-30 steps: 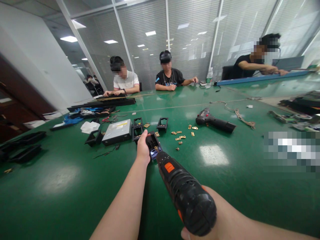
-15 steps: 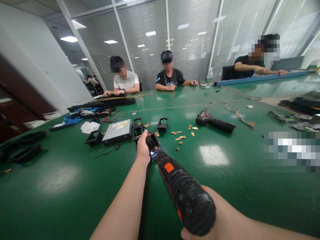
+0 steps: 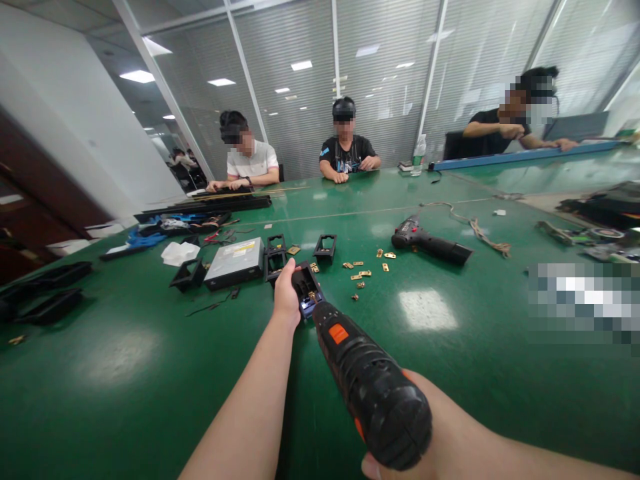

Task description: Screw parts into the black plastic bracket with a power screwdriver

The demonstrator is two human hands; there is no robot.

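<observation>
My left hand (image 3: 287, 293) grips a small black open-topped housing (image 3: 303, 277), thumb along its near left edge. Light falls inside the housing, where a brass-coloured bit shows. My right hand (image 3: 425, 407) is wrapped round the handle of a black and orange cordless screwdriver (image 3: 370, 387), mostly hidden behind its body. The tool's nose points into the housing; its tip is too small to make out clearly. Just beyond lie several brass plates (image 3: 365, 273) and a few brass screws (image 3: 361, 285) on the green table (image 3: 350, 347).
A second cordless screwdriver (image 3: 430, 244) lies to the right, near a cord (image 3: 487, 239). Black frames (image 3: 325, 249) and a silver disc drive (image 3: 235, 263) stand to the left. Across the table sit three people, with a water bottle (image 3: 419, 157) and a long blue bar (image 3: 520, 157).
My hands, the housing and the screwdriver stay almost in place. The middle person across the table has shifted right and drawn one hand in; the right-hand person's arm has risen.
</observation>
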